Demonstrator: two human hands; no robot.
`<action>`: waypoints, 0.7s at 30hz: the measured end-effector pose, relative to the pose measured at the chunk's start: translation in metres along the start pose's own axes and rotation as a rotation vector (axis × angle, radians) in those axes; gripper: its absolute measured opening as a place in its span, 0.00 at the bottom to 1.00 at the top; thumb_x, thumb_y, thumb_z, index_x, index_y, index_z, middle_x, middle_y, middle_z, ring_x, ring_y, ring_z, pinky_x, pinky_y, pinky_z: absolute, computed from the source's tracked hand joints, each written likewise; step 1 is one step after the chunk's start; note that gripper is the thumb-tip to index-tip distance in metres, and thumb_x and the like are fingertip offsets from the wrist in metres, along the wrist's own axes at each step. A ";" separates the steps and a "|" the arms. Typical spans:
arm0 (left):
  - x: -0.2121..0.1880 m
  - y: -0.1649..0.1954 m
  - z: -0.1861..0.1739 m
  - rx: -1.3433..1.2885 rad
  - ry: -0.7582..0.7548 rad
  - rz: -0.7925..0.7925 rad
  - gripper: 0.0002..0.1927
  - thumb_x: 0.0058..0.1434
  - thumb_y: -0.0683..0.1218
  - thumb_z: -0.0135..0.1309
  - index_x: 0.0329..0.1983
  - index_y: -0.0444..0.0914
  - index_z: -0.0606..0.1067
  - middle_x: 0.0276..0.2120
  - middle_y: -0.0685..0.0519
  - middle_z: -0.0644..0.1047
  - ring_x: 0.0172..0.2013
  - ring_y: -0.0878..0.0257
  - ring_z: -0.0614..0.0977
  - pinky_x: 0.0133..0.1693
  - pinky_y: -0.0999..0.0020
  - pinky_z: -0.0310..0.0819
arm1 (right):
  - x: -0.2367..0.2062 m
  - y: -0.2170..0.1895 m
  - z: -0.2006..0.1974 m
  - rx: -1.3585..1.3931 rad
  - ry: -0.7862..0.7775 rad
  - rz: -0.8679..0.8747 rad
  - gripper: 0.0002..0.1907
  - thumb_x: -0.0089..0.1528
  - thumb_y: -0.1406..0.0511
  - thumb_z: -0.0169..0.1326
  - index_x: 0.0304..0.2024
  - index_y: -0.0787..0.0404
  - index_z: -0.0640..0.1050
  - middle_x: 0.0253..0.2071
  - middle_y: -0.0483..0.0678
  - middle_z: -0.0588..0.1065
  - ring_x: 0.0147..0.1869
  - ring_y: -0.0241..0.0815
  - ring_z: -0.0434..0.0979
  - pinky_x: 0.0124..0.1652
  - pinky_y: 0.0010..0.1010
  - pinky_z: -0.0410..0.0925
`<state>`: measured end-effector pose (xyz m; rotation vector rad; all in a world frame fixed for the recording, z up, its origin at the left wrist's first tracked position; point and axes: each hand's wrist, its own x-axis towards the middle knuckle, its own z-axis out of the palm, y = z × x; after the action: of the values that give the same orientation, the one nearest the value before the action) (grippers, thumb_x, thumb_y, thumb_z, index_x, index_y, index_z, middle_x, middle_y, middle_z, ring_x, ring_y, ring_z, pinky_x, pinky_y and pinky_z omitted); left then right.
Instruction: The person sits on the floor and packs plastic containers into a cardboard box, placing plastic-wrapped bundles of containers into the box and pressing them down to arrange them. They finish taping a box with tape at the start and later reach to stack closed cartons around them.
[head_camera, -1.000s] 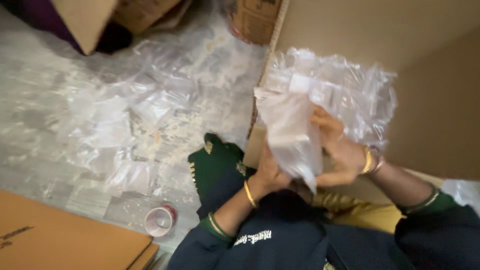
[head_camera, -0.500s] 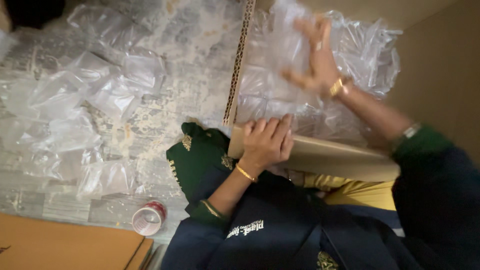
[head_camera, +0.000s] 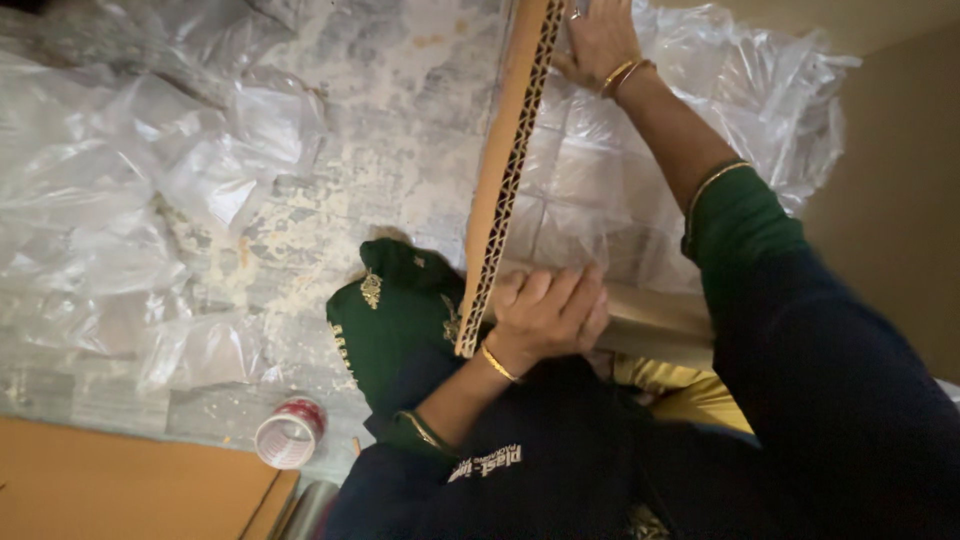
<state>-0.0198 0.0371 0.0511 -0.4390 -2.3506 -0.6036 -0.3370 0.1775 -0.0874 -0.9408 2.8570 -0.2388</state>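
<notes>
Two bare hands are at work on a cardboard box (head_camera: 655, 325) that fills the centre and right of the frame. We see the left hand (head_camera: 548, 312) at centre, palm down and fingers curled over the near edge of the box where its raised flap (head_camera: 510, 170) meets the wall; it presses on the cardboard rather than closing round anything. The right hand (head_camera: 600, 40) is at the top centre, fingers spread flat on the heap of clear plastic bags (head_camera: 620, 180) packed inside the box; its fingertips run off the top edge, so we cannot tell whether it pinches any bag. The flap stands on edge, its corrugated rim facing us, running from top centre down to the left hand.

More clear bags (head_camera: 130, 200) lie scattered over the floor in the upper left. A roll of tape (head_camera: 288, 432) sits at lower left, just above a flat sheet of cardboard (head_camera: 120, 490) in the bottom left corner.
</notes>
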 end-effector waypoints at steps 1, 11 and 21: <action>0.000 0.000 0.000 -0.010 0.002 -0.001 0.12 0.64 0.51 0.55 0.45 0.42 0.82 0.34 0.60 0.76 0.30 0.65 0.72 0.39 0.64 0.61 | -0.001 -0.001 0.002 -0.048 0.088 -0.032 0.32 0.64 0.55 0.60 0.60 0.74 0.71 0.56 0.73 0.67 0.65 0.71 0.62 0.62 0.66 0.53; 0.004 0.003 -0.002 -0.037 -0.012 -0.015 0.12 0.65 0.51 0.55 0.46 0.41 0.81 0.36 0.59 0.77 0.32 0.65 0.73 0.42 0.64 0.62 | -0.007 -0.018 -0.012 -0.084 0.228 -0.162 0.14 0.68 0.62 0.56 0.50 0.66 0.78 0.52 0.59 0.75 0.50 0.60 0.75 0.46 0.51 0.67; 0.004 0.003 -0.006 -0.044 -0.088 -0.002 0.12 0.66 0.52 0.60 0.48 0.43 0.81 0.35 0.60 0.74 0.33 0.65 0.72 0.44 0.64 0.60 | 0.039 -0.020 -0.021 0.244 -0.401 0.298 0.14 0.70 0.61 0.49 0.49 0.63 0.80 0.32 0.57 0.79 0.31 0.55 0.81 0.29 0.48 0.74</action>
<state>-0.0178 0.0372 0.0588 -0.4924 -2.4249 -0.6498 -0.3595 0.1406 -0.0653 -0.4479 2.4811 -0.3169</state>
